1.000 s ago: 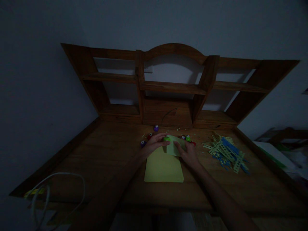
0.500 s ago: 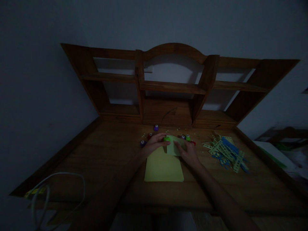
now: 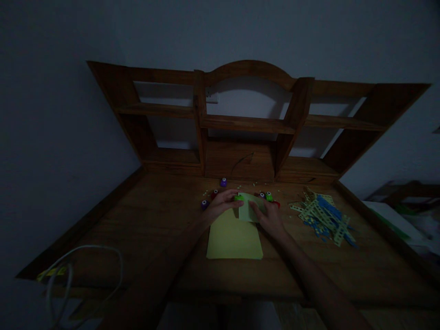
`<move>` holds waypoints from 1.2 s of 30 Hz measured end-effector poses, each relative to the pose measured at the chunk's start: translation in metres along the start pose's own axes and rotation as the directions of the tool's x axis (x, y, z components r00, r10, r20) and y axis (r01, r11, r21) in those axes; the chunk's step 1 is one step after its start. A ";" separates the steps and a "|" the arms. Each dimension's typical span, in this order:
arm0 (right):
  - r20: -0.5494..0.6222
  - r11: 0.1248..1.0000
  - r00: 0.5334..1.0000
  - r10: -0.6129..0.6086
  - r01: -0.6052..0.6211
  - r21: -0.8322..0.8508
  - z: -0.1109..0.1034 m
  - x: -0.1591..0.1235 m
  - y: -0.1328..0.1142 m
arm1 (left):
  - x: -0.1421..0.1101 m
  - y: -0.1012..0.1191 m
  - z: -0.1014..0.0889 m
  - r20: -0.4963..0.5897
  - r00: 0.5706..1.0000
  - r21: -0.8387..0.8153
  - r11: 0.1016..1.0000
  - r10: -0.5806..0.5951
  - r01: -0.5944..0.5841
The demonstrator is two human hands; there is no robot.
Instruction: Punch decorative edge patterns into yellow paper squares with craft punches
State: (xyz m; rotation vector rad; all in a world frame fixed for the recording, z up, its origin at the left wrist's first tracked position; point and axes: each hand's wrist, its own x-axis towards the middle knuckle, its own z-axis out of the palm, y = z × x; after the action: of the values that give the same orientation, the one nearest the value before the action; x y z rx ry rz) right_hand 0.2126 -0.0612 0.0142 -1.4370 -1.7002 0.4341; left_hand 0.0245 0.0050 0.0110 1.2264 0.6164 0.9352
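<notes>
My left hand (image 3: 223, 203) is closed on a bright green craft paper punch (image 3: 239, 198), pinched between thumb and fingers. The left edge of a pale green sheet of paper (image 3: 246, 211) sits at the punch. On the sheet's right part, the fingers of my right hand (image 3: 268, 215) grip it. Below both hands, a stack of yellow paper (image 3: 234, 240) lies flat on the desk. Near my left hand are a purple punch (image 3: 205, 204) and a dark red punch (image 3: 214, 194). Another green punch (image 3: 269, 196) stands just beyond my right hand, beside a dark purple one (image 3: 262, 195).
To the right lies a heap of hole-punched paper strips (image 3: 325, 215), yellow-green and blue. A purple punch (image 3: 223, 182) stands further back, with tiny paper bits scattered around. A wooden shelf unit (image 3: 247, 124) rises behind. A white cable (image 3: 118, 256) loops at the left front.
Almost nothing differs; both hands keep the same hold on the punch and the paper. The view has shifted very slightly.
</notes>
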 end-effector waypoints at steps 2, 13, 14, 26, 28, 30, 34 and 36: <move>-0.003 1.000 1.000 0.003 -0.003 -0.007 0.000 0.000 0.000 | 0.001 -0.002 -0.001 -0.003 1.000 -0.012 1.000 -0.003 0.003; -0.003 0.999 1.000 -0.029 0.029 -0.020 0.002 0.000 0.001 | 0.000 -0.002 -0.001 -0.049 0.998 0.025 0.999 -0.034 0.035; -0.004 0.999 0.999 -0.033 0.033 -0.027 0.002 0.000 0.001 | 0.001 -0.003 -0.001 -0.047 0.998 0.027 0.999 -0.033 0.034; -0.003 0.991 0.999 -0.054 0.053 -0.123 0.003 -0.001 0.000 | 0.003 -0.013 -0.003 -0.047 0.999 0.055 0.998 -0.006 0.008; -0.001 0.989 0.998 -0.058 0.057 -0.139 0.003 -0.001 0.000 | 0.004 -0.014 -0.003 -0.049 0.999 0.053 0.998 -0.011 0.014; -0.005 0.988 0.999 -0.054 0.053 -0.146 0.004 -0.001 0.001 | 0.004 -0.014 -0.002 -0.051 0.998 0.043 0.999 -0.020 0.022; 0.007 0.991 0.999 -0.046 0.047 -0.123 0.003 -0.001 -0.001 | 0.003 -0.012 0.001 -0.083 0.997 0.054 0.999 -0.005 0.009; 0.009 0.993 0.999 -0.051 0.052 -0.109 0.002 -0.001 -0.003 | 0.003 -0.010 0.001 -0.102 0.995 0.062 0.998 0.005 0.002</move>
State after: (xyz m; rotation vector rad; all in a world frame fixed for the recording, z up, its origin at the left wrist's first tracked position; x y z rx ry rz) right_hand 0.2093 -0.0625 0.0144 -1.4675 -1.7857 0.3219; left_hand 0.0294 0.0069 0.0015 1.2398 0.7306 0.9910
